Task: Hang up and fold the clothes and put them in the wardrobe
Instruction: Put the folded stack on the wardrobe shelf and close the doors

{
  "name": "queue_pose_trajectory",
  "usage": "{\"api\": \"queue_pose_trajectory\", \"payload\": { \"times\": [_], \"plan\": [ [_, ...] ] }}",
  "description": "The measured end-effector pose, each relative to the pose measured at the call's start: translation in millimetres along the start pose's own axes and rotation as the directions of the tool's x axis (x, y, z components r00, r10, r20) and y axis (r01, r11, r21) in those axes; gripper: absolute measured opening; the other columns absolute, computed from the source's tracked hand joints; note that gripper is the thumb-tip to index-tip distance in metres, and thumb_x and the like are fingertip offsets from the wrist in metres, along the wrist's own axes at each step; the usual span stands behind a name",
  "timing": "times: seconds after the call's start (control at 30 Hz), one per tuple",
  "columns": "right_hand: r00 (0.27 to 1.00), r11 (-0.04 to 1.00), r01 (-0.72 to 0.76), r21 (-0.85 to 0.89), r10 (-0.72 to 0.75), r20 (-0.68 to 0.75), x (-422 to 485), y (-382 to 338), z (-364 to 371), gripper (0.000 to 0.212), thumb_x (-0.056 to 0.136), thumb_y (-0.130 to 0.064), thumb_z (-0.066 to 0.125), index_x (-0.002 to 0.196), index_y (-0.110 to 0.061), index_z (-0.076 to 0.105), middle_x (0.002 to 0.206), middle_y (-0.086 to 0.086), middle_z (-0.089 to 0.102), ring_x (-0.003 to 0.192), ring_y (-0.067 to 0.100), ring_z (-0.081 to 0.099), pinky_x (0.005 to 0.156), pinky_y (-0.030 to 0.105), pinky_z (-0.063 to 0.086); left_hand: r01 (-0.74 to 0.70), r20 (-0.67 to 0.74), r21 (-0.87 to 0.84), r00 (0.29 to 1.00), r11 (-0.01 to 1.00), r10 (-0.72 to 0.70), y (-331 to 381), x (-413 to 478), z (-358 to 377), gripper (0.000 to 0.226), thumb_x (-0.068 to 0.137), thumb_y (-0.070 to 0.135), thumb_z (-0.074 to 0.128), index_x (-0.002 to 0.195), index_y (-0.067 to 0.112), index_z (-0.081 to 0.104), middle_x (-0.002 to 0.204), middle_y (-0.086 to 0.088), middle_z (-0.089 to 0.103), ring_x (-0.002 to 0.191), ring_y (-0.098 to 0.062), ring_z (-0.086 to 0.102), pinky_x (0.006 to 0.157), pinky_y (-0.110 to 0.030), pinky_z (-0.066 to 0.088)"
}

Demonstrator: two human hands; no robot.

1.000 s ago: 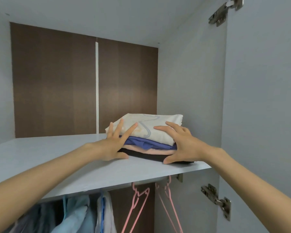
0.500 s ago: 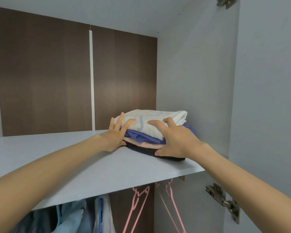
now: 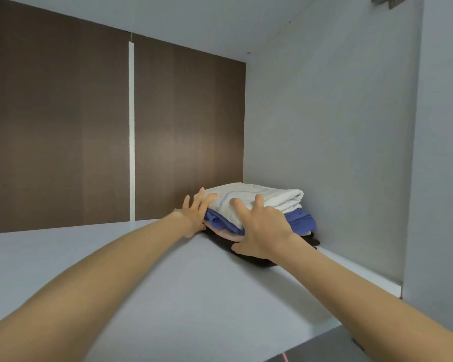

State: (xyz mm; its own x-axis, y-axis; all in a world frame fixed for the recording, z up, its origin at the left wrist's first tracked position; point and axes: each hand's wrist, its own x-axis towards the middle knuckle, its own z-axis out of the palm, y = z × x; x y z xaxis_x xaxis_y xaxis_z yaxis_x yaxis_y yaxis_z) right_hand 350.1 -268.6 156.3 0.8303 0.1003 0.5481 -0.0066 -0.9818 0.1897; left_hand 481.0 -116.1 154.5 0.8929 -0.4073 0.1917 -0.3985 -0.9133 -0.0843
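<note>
A stack of folded clothes (image 3: pixel 272 198) lies on the grey wardrobe shelf (image 3: pixel 168 296), near its right rear corner. A white garment is on top, then a blue one (image 3: pixel 301 222), a pink one and a black one at the bottom. My left hand (image 3: pixel 194 216) presses on the stack's left side with fingers spread. My right hand (image 3: pixel 263 229) clasps the front of the stack, fingers on the white garment and thumb low by the black one. Both forearms reach in over the shelf.
The wardrobe's grey right wall (image 3: pixel 324 152) stands just beside the stack. Its brown back panel (image 3: pixel 63 126) is behind. A metal door hinge (image 3: pixel 385 1) shows at the top right. A pink hanger tip (image 3: pixel 285 357) peeks from below the shelf's front edge.
Both hands have slid the stack deeper along the shelf towards the right rear corner. The view has tilted up, so the hanging clothes and most hangers below have left the frame.
</note>
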Motion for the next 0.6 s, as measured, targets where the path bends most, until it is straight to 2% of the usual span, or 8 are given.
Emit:
{"api": "queue_pose_trajectory", "payload": {
  "times": [0.2, 0.47, 0.53, 0.6],
  "plan": [
    [0.999, 0.999, -0.050, -0.022, 0.050, 0.007, 20, -4, 9, 0.062, 0.081, -0.048, 0.061, 0.129, -0.019, 0.033, 0.114, 0.015, 0.041, 0.068, 0.027, 0.044, 0.061, 0.030, 0.032, 0.027, -0.007, 0.023, 1.000, 0.999, -0.026, 6, 23, 5, 0.080, 0.101, 0.013, 0.038, 0.145, 0.024, -0.029, 0.156, -0.002, -0.029, 0.147, -0.035, -0.008, 0.112, -0.048, 0.029],
    [0.997, 0.998, -0.062, -0.021, 0.063, 0.053, 23, -1, 10, 0.072, 0.079, -0.052, 0.062, 0.135, -0.021, 0.029, 0.116, 0.014, 0.040, 0.072, 0.028, 0.046, 0.064, 0.030, 0.033, 0.040, 0.040, 0.151, 0.998, 0.988, -0.047, 7, 18, -9, 0.081, 0.102, 0.037, 0.039, 0.144, 0.029, -0.030, 0.159, 0.003, -0.022, 0.148, -0.033, -0.002, 0.112, -0.050, 0.027],
    [0.995, 0.998, -0.053, -0.032, 0.055, 0.087, 19, -2, 8, 0.080, 0.080, -0.052, 0.063, 0.142, -0.025, 0.022, 0.125, 0.015, 0.037, 0.081, 0.030, 0.051, 0.067, 0.031, 0.036, 0.034, 0.040, 0.187, 0.998, 0.982, -0.043, 7, 10, -17, 0.081, 0.101, 0.043, 0.038, 0.144, 0.030, -0.029, 0.160, 0.005, -0.014, 0.148, -0.032, 0.003, 0.112, -0.048, 0.028],
    [0.988, 1.000, -0.024, 0.004, 0.024, 0.155, 17, 2, 3, 0.089, 0.081, -0.052, 0.062, 0.150, -0.031, 0.009, 0.144, 0.018, 0.025, 0.103, 0.036, 0.056, 0.079, 0.035, 0.043, 0.026, 0.040, 0.195, 0.999, 0.980, -0.035, 6, 0, -25, 0.078, 0.101, 0.042, 0.039, 0.147, 0.031, -0.024, 0.161, 0.005, -0.002, 0.147, -0.031, 0.011, 0.111, -0.045, 0.029]
  ]
}}
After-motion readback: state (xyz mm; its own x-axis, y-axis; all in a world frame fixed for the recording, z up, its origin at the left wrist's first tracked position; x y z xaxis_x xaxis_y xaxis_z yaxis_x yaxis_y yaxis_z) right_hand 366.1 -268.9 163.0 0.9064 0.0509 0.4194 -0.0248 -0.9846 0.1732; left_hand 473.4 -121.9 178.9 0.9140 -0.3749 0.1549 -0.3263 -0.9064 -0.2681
